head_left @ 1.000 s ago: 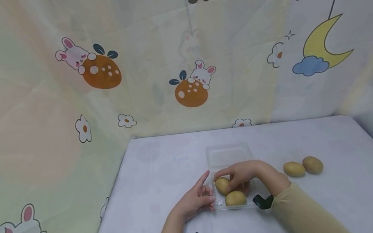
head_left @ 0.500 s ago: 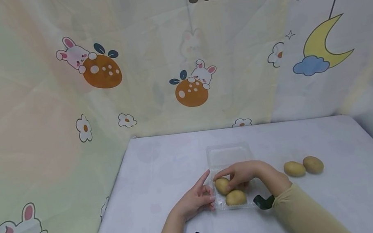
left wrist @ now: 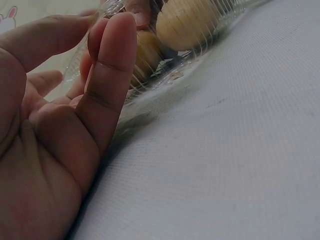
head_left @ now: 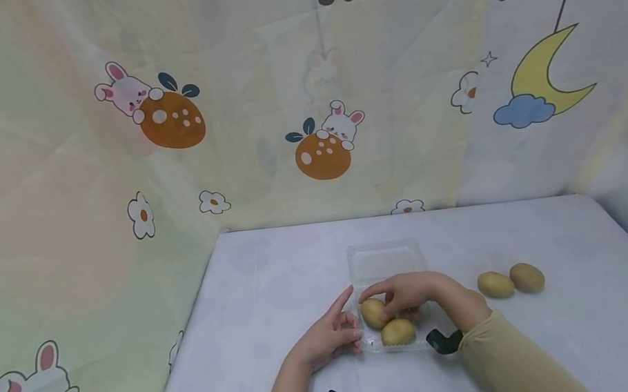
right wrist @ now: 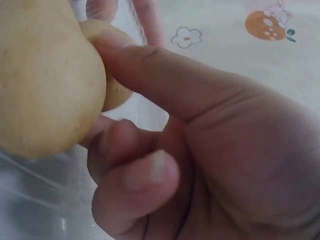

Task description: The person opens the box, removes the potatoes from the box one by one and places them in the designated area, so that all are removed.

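Observation:
Two small yellow potatoes sit in a clear plastic clamshell box (head_left: pixel 372 345) whose lid (head_left: pixel 385 259) lies open toward the back. My right hand (head_left: pixel 409 292) reaches over the box and pinches the left potato (head_left: pixel 373 314); in the right wrist view the thumb presses on that same potato (right wrist: pixel 120 92). The front potato (head_left: pixel 398 332) lies right beside it and fills the left of that view (right wrist: pixel 47 80). At the box's left wall is my left hand (head_left: pixel 330 340), one finger stretched along the edge and the others touching its side. Part of the box's right side is hidden under my right hand.
Two more potatoes, one lighter (head_left: pixel 496 284) and one browner (head_left: pixel 527 277), lie side by side on the white table (head_left: pixel 276 266) to the right of the box. A printed curtain (head_left: pixel 246 96) hangs behind and to both sides. A black camera mount sits at each wrist.
The pinched potato has shifted very slightly left, and the front potato a little right. Both hands stay almost where they were.

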`<state>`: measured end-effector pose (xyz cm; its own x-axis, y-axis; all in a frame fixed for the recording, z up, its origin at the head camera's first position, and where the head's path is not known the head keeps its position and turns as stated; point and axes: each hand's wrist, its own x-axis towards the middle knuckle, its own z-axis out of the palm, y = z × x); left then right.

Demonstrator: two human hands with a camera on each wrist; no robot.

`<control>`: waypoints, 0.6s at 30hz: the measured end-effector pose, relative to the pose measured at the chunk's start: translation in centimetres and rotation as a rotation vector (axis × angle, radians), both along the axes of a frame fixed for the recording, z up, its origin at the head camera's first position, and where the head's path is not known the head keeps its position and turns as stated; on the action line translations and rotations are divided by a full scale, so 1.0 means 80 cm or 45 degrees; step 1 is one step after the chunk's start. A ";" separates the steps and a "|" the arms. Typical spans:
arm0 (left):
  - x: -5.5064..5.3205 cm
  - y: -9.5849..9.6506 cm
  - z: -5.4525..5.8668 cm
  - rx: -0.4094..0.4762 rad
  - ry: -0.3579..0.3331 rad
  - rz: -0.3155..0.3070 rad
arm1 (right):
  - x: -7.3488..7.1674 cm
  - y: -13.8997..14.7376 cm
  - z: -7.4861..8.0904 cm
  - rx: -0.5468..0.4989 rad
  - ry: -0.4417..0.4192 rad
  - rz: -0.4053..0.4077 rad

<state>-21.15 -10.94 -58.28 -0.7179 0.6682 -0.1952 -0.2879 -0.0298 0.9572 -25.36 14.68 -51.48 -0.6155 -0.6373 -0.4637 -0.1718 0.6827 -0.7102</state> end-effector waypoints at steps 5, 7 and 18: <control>-0.001 0.000 0.001 -0.008 0.001 0.004 | 0.002 0.000 0.000 -0.023 0.033 -0.001; -0.001 0.000 0.000 -0.011 -0.004 0.010 | 0.002 0.000 0.000 -0.034 0.037 0.000; -0.001 0.001 -0.002 -0.017 -0.001 0.005 | 0.005 0.002 0.009 -0.029 0.079 -0.008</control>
<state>-21.26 -10.89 -58.41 -0.7203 0.6627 -0.2049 -0.2889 -0.0181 0.9572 -24.93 14.84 -50.75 -0.6466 -0.6433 -0.4100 -0.2119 0.6678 -0.7135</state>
